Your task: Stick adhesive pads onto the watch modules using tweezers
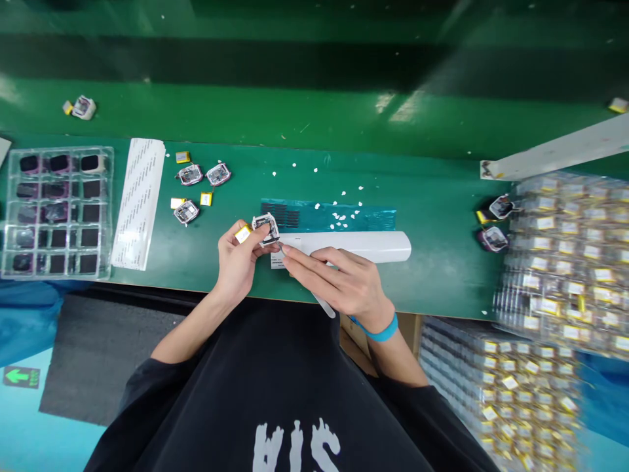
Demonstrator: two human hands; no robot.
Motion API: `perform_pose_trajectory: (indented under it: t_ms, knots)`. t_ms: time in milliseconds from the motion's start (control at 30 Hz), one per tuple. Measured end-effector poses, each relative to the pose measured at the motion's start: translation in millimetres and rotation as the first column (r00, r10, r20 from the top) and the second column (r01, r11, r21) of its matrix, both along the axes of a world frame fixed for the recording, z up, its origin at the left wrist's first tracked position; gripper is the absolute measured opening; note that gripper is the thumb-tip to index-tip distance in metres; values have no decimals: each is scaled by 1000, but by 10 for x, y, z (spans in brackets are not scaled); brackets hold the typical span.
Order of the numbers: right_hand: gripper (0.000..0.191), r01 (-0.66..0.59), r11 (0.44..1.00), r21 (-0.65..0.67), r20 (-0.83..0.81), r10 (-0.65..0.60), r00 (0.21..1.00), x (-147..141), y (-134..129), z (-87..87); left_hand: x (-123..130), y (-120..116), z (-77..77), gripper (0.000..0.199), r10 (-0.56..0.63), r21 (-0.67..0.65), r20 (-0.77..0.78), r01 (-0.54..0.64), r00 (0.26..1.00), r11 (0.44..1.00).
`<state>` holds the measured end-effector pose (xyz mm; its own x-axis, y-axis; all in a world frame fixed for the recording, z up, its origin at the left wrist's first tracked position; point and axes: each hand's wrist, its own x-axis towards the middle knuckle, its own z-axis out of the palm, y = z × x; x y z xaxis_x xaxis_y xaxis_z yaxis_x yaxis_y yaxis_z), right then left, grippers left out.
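Observation:
My left hand (236,265) grips an open watch case (266,229) with its circuit board bared, thumb across the inside. A yellow battery (242,234) sits against the fingers beside the case. In my right hand (346,282) is a slim pair of metal tweezers (325,307), the rear end showing below the palm. The tweezers' tip meets the lower right edge of the case; what it touches there is too small to make out. Just under and behind the hands lie a white roll or folded sheet (373,246) and a blue film strip (329,213) bearing black adhesive pieces.
To the left, several open watch cases (187,212) with batteries lie near a white printed sheet (139,203) and a clear tray (109,210) of watches. Small white bits (339,216) dot the bench. Stacked battery-filled trays (570,262) stand right, beside two more cases (493,238).

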<state>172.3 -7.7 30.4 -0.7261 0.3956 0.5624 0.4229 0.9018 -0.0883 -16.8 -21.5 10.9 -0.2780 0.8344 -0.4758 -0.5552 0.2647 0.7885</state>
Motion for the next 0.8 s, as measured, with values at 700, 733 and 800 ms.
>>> perform_pose_trajectory:
  t_ms: [700, 733, 800]
  knots:
    - [43, 17, 985, -169, -155, -43, 987, -6, -97, 1, 99, -89, -16, 35, 44, 114, -262, -15, 964, 993]
    - [41, 22, 986, -167, -146, -46, 988, -3, -99, -4, 102, -84, -14, 36, 43, 116, -260, -13, 965, 993]
    - [40, 14, 985, -171, -143, -39, 989, 4, -102, -17, 114, -70, -18, 37, 43, 111, -244, -16, 969, 994]
